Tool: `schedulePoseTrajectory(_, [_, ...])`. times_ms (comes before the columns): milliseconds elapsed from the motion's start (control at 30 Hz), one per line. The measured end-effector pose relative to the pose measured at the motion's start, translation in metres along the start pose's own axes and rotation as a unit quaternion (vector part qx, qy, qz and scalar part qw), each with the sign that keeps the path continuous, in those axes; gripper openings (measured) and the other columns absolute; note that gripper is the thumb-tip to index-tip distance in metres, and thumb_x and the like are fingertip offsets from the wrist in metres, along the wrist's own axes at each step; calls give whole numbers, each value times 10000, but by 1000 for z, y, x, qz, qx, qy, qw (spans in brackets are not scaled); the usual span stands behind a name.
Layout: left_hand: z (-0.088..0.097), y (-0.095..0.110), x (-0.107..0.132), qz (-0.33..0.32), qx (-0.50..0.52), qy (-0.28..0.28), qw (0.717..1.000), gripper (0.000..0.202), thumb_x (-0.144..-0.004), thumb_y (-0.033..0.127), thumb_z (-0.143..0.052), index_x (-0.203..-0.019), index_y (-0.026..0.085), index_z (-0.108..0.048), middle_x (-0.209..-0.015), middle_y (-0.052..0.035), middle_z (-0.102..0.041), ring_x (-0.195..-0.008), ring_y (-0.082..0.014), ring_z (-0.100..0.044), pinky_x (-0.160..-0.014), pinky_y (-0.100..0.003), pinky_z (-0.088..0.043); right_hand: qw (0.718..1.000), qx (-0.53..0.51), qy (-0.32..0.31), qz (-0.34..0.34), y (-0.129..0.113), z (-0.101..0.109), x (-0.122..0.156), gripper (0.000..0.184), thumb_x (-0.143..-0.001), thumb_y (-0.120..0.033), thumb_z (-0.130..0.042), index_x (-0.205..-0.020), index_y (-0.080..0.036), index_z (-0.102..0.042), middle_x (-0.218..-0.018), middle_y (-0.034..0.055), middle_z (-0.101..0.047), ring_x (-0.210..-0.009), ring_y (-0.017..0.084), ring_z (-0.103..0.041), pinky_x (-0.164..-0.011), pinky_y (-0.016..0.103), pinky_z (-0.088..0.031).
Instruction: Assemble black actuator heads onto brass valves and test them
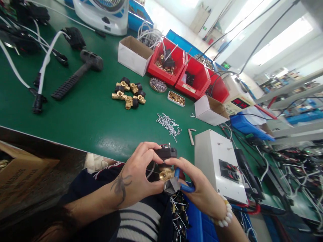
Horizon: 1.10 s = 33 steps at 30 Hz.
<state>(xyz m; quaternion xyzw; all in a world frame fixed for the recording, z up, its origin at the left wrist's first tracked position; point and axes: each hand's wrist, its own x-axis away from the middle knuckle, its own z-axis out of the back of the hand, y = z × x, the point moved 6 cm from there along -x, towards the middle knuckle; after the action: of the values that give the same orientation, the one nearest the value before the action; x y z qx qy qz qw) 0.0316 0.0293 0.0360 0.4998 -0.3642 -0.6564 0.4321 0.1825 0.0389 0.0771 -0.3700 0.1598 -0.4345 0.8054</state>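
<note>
My left hand (141,169) is wrapped round a small brass valve (165,175) topped by a black housing (166,153). In my right hand (198,188) are blue-handled pliers (186,187), their grey metal head (172,186) against the lower side of the brass. My right index fingertip meets the left fingers just under the housing; whether a pin is pinched there is too small to tell. Beyond the hands lies a pile of thin metal clip pins (168,125). Farther left sits a cluster of brass fittings (128,95) with black caps.
A hammer (80,72) and black-plugged cables (44,67) lie on the green table (83,124). Behind are red bins (168,62), a white carton (135,55), a dish of pins (157,85) and a tray of brass bits (176,98). A white test box (217,164) stands close on the right.
</note>
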Motion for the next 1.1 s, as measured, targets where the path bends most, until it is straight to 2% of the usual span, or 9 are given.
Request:
schedulePoseTrajectory(100, [0,-1,-1,13,3,-2,1000,342,-677,159,-738,-942,215,-531,-1191,-84,-540,-1148,-258,-531,-955,-441,-466,998,19,55,-20,1,11,9,340,-914,-212,-552,-1247,-271,-576,-937,15,-654,-723,127,-613,-636,238,-529])
schedulePoseTrajectory(267, [1,0,-1,15,-3,0,1000,339,-694,184,-753,-942,209,-523,-1190,-87,-543,-1164,-253,-526,-987,-447,-455,930,134,330,-89,6,45,41,139,-900,-202,-567,-1024,-249,-608,-773,-24,-619,-617,115,-589,-577,229,-492])
schedulePoseTrajectory(433, [0,-1,-2,26,-12,5,1000,342,-685,187,-758,-937,208,-527,-1194,-87,-539,-1170,-260,-523,-994,-457,-450,949,236,180,-103,7,29,39,169,-883,-179,-483,-970,-190,-627,-792,42,-672,-649,170,-639,-576,286,-498])
schedulePoseTrajectory(600, [0,-2,-2,27,-7,1,1000,343,-687,197,-762,-934,209,-525,-1193,-85,-542,-1152,-259,-534,-978,-458,-458,887,221,390,-108,-2,51,58,63,-902,-220,-553,-951,-219,-593,-823,22,-629,-678,144,-609,-609,254,-487])
schedulePoseTrajectory(633, [0,-2,-2,28,-8,1,1000,343,-686,197,-762,-934,209,-526,-1194,-84,-541,-1152,-258,-534,-978,-456,-456,884,234,392,-106,-2,50,57,63,-899,-208,-549,-944,-217,-592,-808,20,-623,-662,143,-603,-601,255,-481])
schedulePoseTrajectory(800, [1,-2,-1,34,-14,5,999,337,-677,185,-754,-925,206,-527,-1196,-84,-533,-1149,-255,-533,-982,-445,-449,942,291,146,-84,4,26,35,179,-869,-135,-469,-943,-193,-622,-748,33,-656,-623,171,-630,-545,272,-466])
schedulePoseTrajectory(933, [2,-1,-2,26,-8,2,1000,340,-679,196,-758,-923,207,-521,-1178,-77,-540,-1139,-248,-536,-975,-430,-455,894,258,356,-87,-6,51,51,91,-893,-198,-555,-972,-214,-597,-861,37,-649,-732,166,-634,-641,276,-487])
schedulePoseTrajectory(1000, [2,-1,-3,24,-9,0,1000,344,-677,197,-759,-923,206,-518,-1174,-77,-543,-1138,-248,-534,-971,-430,-456,874,266,397,-87,-6,52,55,91,-887,-184,-558,-967,-218,-585,-850,33,-635,-717,160,-618,-622,271,-474])
schedulePoseTrajectory(1100, [3,-2,-4,30,-15,3,999,344,-665,186,-758,-917,203,-524,-1176,-80,-538,-1133,-250,-534,-970,-435,-454,926,309,202,-76,1,32,36,162,-854,-110,-492,-931,-206,-598,-725,14,-626,-579,148,-581,-515,259,-429])
